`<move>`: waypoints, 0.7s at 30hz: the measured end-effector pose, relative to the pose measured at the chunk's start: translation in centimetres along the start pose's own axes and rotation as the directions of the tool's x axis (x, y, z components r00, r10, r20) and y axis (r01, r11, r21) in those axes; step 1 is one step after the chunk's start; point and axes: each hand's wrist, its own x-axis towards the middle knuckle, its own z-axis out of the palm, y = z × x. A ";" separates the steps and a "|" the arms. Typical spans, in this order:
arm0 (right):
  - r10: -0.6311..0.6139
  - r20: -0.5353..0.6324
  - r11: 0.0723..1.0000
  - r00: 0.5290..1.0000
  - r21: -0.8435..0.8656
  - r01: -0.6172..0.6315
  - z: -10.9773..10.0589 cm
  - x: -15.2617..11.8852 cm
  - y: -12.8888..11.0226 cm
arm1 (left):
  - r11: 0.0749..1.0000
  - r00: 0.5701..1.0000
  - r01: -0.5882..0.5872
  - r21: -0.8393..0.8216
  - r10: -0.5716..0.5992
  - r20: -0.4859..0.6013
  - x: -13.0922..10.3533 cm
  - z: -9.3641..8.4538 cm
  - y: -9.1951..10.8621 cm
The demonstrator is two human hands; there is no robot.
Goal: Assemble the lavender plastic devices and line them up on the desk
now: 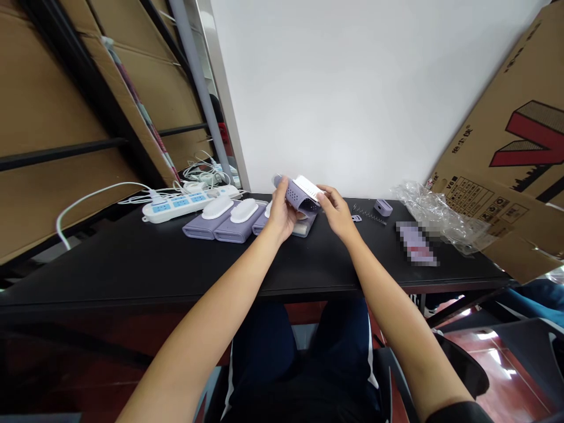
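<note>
Above the table's back half I hold up a purple perforated piece [295,195] that looks like a strap or sleeve. My left hand [282,216] is wrapped round its left side. A white block with a ridged or dotted face [307,185] lies against its upper side. My right hand [335,210] pinches the right end of the white block and the purple edge. Between the hands a dark opening shows in the purple piece. Behind and left stand several purple cases, among them one [238,229] with a white oval part [244,210] on top.
A white power strip [189,202] with cables lies at the back left. To the right are a small purple part [383,207], a dark coiled cord [370,215], a blurred-out purple item [416,244] and clear plastic wrap [453,220]. A large carton [497,147] leans at right.
</note>
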 end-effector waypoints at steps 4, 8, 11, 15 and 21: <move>0.036 -0.011 0.986 0.999 0.163 -0.034 -0.1 -0.1 -0.9 | 0.998 0.997 0.055 0.028 -0.053 -0.048 -0.5 0.4 -0.2; 0.060 -0.005 0.940 0.998 0.336 -0.055 0.0 -0.1 -1.2 | 0.997 0.991 0.078 0.005 -0.077 -0.105 -0.8 0.8 0.1; 0.061 -0.044 0.904 0.997 0.426 -0.037 0.1 0.0 -1.1 | 0.997 0.991 0.080 0.001 -0.079 -0.106 -0.9 0.9 0.3; 0.085 -0.055 0.894 0.995 0.446 -0.052 0.1 0.0 -1.1 | 0.997 0.992 0.084 0.002 -0.083 -0.098 -1.0 0.8 0.3; 0.092 -0.021 0.891 0.996 0.447 -0.073 0.1 -0.4 -1.4 | 0.996 0.993 0.082 0.042 -0.079 -0.084 -1.1 1.0 0.4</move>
